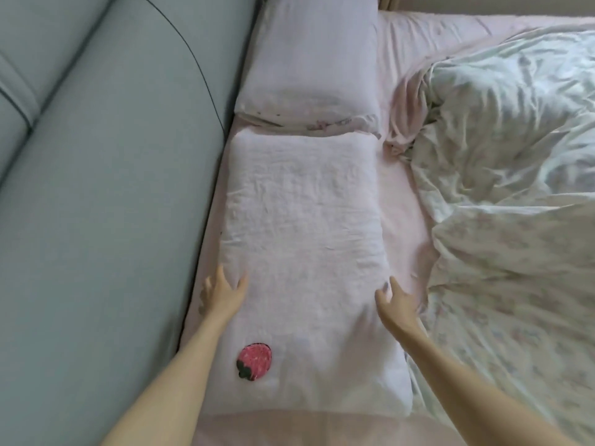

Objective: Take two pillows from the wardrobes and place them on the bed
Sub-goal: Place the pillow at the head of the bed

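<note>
Two pale pink pillows lie end to end on the bed [399, 226] along the padded headboard [106, 188]. The near pillow [299, 220] (strawberry patch [254, 361] near its lower end) touches the far pillow [309, 59]. The left hand [222, 294] and right hand [397, 304] rest on its sides, fingers spread apart, gripping nothing. A rumpled duvet [508, 188] lies beside.
</note>
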The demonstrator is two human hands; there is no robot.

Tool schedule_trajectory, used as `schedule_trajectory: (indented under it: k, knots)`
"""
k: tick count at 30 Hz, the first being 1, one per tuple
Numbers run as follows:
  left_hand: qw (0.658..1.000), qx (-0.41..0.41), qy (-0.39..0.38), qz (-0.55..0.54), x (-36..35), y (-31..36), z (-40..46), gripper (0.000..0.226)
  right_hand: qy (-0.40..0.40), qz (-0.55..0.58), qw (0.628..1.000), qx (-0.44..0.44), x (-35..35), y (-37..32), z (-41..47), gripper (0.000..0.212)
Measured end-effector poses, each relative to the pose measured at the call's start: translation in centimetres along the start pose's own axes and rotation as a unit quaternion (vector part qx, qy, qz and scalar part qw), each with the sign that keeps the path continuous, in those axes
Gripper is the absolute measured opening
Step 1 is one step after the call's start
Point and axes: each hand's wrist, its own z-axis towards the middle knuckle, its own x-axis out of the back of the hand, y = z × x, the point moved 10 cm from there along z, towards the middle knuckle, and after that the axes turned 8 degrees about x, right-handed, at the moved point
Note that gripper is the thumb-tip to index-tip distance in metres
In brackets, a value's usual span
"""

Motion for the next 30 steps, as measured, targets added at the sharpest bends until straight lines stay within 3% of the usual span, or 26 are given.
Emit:
schedule_trajectory:
  k: [2,5,8,15,19,21,23,24,26,30]
  knots:
    - [0.999,0.03,-0.021,-0.028,-1.0,-2.2,0.4,0.08,-0.019,0.015,1.0,-0.005,-1.4,1.2,-0.4,0.027]
    - [0.987,0.06,-0.071,-0.132,-2.8,-4.6,0.5,0.087,-0.047,0.073,0.996,-0.036,-3.2,2.9,-0.7,0.068]
    - [0.983,0.069,-0.057,-0.158,-2.8,-5.4,-0.1,0.083,-0.043,0.129,0.989,-0.064,-3.8,4.0,-0.4,0.077]
    - [0.984,0.008,0.085,-0.155,3.6,-5.5,-3.8,0.062,0.036,0.142,0.989,0.01,-2.4,-0.1,-4.2,0.053]
    - [0.979,0.017,0.115,-0.166,4.5,-8.7,-6.1,0.053,0.062,0.127,0.988,0.06,-1.3,0.0,-7.0,0.041]
    - [0.983,0.036,0.095,-0.15,3.3,-11.0,-6.6,0.05,0.018,0.092,0.994,0.054,-2.4,1.6,-7.9,0.029]
    - [0.991,0.055,0.055,-0.11,2.0,-12.8,-6.1,0.053,-0.074,0.025,0.997,0.02,-4.9,4.3,-8.4,0.024]
    - [0.993,0.064,0.033,-0.089,1.5,-13.4,-5.7,0.056,-0.111,-0.015,0.994,0.004,-5.9,5.6,-8.7,0.027]
    - [0.995,0.065,0.007,-0.07,1.0,-13.7,-5.3,0.066,-0.112,-0.047,0.993,-0.002,-6.2,7.0,-8.7,0.044]
    - [0.987,0.082,-0.03,-0.132,-0.3,-14.1,-5.9,0.068,-0.125,0.063,0.988,0.057,-7.3,4.9,-9.2,0.072]
